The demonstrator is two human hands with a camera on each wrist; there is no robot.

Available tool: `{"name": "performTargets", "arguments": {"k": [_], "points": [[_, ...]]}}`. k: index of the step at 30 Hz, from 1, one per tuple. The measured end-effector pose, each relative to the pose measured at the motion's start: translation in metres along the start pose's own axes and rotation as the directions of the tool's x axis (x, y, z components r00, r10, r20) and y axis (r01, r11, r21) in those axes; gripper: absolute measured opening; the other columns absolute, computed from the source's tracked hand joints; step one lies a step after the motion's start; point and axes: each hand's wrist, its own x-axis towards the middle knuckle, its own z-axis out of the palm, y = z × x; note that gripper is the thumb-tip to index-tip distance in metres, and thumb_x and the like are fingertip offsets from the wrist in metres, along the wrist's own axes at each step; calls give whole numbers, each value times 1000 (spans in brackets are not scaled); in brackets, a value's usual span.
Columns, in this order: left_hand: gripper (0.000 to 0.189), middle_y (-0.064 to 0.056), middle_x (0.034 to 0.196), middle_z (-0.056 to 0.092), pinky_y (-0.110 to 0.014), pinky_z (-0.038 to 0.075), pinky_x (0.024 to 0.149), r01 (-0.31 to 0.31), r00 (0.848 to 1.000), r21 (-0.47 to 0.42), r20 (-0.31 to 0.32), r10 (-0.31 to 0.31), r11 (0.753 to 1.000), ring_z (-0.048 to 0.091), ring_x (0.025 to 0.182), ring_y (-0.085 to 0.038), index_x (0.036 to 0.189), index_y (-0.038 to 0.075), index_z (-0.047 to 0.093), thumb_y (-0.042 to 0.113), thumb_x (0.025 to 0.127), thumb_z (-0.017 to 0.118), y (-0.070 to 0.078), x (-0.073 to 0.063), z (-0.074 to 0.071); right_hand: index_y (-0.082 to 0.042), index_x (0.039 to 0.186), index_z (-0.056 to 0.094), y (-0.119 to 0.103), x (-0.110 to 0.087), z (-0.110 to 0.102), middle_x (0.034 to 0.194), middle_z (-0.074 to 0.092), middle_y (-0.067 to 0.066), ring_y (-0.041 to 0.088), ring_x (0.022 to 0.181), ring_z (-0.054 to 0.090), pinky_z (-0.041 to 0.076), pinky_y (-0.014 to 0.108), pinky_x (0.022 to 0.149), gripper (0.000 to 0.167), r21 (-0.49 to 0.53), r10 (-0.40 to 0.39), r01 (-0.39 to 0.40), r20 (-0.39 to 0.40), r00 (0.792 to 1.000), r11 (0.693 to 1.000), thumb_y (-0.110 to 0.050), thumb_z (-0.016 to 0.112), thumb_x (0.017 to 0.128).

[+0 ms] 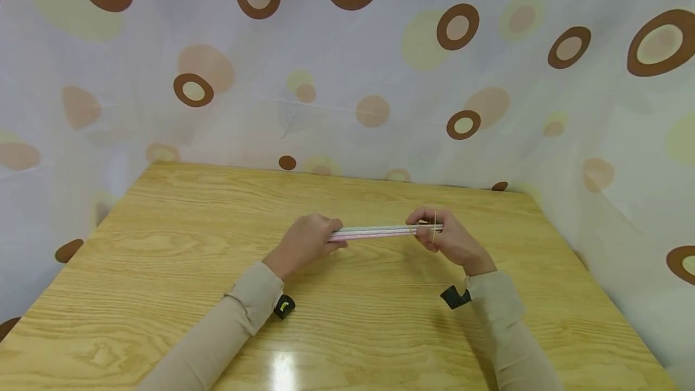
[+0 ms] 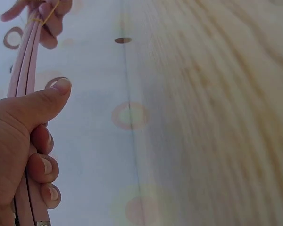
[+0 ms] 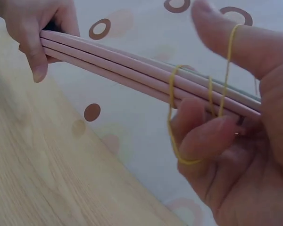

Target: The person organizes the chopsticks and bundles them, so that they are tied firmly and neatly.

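Observation:
Pink and pale green chopsticks lie side by side in a bundle, raised over the table and nearly level. My left hand grips one end, its fingers curled round the sticks and the thumb laid along them. At the other end, a thin yellow rubber band loops round the bundle. My right hand stretches this band: one strand runs over the thumb, another round the curled fingers. The right palm partly hides that end of the chopsticks in the right wrist view.
Beneath both hands spreads a wood-grain table. White cloth with brown and yellow circles hangs behind it and along both sides. Each sleeve cuff carries a small black device, such as the left one.

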Motion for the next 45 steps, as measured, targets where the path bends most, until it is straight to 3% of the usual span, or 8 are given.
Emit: {"name": "performTargets", "arguments": {"k": [7,14,18,22,29,32,36,45], "points": [[28,1,63,64,-19,40,50,-72,997,23,-24,72,997,45,50,-5,72,11,60,31,77,80,0,1,1,3,119,62,-5,-4,-14,81,59,0,13,62,50,45,36,59,25,-119,205,-189,133,970,975,-4,56,96],[27,0,65,65,-19,40,50,-12,1000,-7,18,12,1000,44,51,-5,75,10,64,32,76,80,4,5,-2,14,116,60,-7,-6,-26,103,68,0,8,93,62,51,29,84,27,-78,166,-153,203,965,985,-5,53,98],[27,0,66,65,-19,40,50,55,997,-33,54,-53,998,44,52,-6,78,10,66,32,77,80,4,6,-3,0,116,67,-7,-6,-28,113,67,-4,10,102,63,49,26,91,24,-53,171,-166,128,977,985,-5,53,98],[28,2,67,64,-20,40,52,135,987,-53,91,-130,989,44,53,-6,79,10,65,34,77,79,1,5,-3,-5,113,69,-8,0,-21,112,68,-4,12,95,67,53,27,85,21,-54,148,-151,-55,987,987,-7,59,95],[29,1,68,64,-21,41,52,234,968,-92,115,-223,968,45,54,-7,80,9,66,33,76,80,-3,2,-9,-1,101,58,-5,12,-4,104,66,-2,10,87,68,55,27,79,11,-32,63,-73,-254,965,997,0,63,90],[28,0,70,66,-22,43,53,241,965,-93,126,-229,966,47,54,-7,82,8,67,33,76,80,-4,2,-8,-3,100,51,-3,9,-1,102,62,-1,10,87,66,54,24,78,20,-3,15,-16,-275,961,1000,9,61,88],[28,-1,74,69,-25,46,56,266,956,-73,145,-253,961,52,56,-7,86,8,70,33,76,80,-5,1,-6,4,111,53,-1,5,-1,101,61,-1,11,92,65,54,23,78,22,-86,-38,19,-219,975,996,8,58,90],[28,-1,74,69,-25,47,56,248,960,-74,152,-235,966,53,56,-7,88,8,70,33,78,80,-5,3,-6,-4,121,59,-5,0,0,102,63,-3,8,90,65,52,22,80,24,-217,-12,-37,-216,976,976,-5,56,96]]}}
